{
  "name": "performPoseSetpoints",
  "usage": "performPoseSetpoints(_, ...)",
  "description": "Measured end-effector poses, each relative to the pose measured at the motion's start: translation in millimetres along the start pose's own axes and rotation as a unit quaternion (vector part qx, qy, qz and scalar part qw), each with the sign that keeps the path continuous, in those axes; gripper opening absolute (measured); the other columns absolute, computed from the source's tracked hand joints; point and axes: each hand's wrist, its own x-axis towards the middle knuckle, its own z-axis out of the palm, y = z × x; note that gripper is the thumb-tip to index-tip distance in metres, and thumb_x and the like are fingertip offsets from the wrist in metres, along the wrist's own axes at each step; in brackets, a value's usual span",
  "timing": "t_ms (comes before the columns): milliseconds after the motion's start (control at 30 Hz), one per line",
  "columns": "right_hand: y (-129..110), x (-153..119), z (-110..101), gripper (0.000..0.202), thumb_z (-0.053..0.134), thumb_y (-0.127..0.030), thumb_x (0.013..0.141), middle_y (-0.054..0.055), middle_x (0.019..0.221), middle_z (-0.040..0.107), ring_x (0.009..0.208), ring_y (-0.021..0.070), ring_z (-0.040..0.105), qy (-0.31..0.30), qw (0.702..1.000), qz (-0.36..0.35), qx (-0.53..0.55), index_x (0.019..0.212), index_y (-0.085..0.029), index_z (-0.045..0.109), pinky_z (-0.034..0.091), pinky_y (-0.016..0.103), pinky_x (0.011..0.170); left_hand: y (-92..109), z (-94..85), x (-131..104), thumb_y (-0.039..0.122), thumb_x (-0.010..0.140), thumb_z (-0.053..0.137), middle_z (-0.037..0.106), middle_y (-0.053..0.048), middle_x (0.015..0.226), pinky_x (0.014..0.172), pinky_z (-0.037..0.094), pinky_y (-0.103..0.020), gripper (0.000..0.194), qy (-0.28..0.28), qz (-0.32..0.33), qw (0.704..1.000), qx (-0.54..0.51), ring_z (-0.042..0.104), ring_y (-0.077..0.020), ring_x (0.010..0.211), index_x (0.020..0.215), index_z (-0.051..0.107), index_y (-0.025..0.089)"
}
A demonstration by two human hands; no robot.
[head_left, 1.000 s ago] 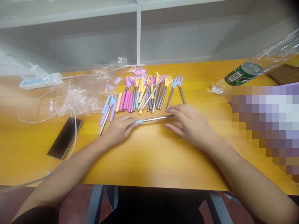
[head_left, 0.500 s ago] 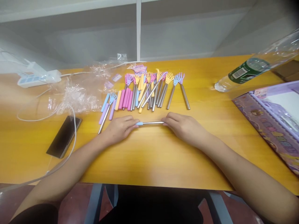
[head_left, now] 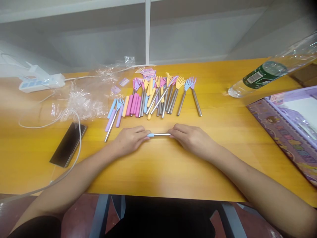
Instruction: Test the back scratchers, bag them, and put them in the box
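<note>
Between my two hands a back scratcher (head_left: 160, 134) lies level, with a blue grip and a thin metal rod. My left hand (head_left: 132, 138) is closed around the blue grip end. The far end of the rod disappears into my right hand (head_left: 189, 137), whose fingers hide it. Beyond my hands, several back scratchers (head_left: 182, 99) with metal rods and pink, yellow, blue and purple claw heads lie in a row. Loose coloured grips (head_left: 129, 105) are among them. One blue-headed back scratcher (head_left: 112, 122) rests apart, left of the row, beside purple grips (head_left: 110, 120).
A dark phone (head_left: 68, 145) and a white cable (head_left: 79, 132) lie at the left. Behind them are crumpled clear plastic bags (head_left: 84, 102) and a power strip (head_left: 42, 82). At the right stand a clear bottle (head_left: 262, 74) and a purple printed box (head_left: 282, 132).
Both hands have come slightly nearer to me with the back scratcher. They are closer together, and less of the metal rod shows between them.
</note>
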Motion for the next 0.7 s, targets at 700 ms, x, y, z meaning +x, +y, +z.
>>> performPoseSetpoints(700,33.2,-0.2,-22.5,0.029,0.046,-0.035,0.114,0.011,0.102,0.072,0.093,0.0246,0.069,-0.041,0.994,0.081,0.062,0.106,-0.017,0.068,0.050,0.037,0.084,-15.9,-11.1,5.0,0.036,0.111,0.057,0.074,-0.006,0.102,0.083,0.054,-0.031,0.025,0.036,-0.095,0.994,-0.038,0.071,-0.0203,0.095,0.112,0.075,0.018)
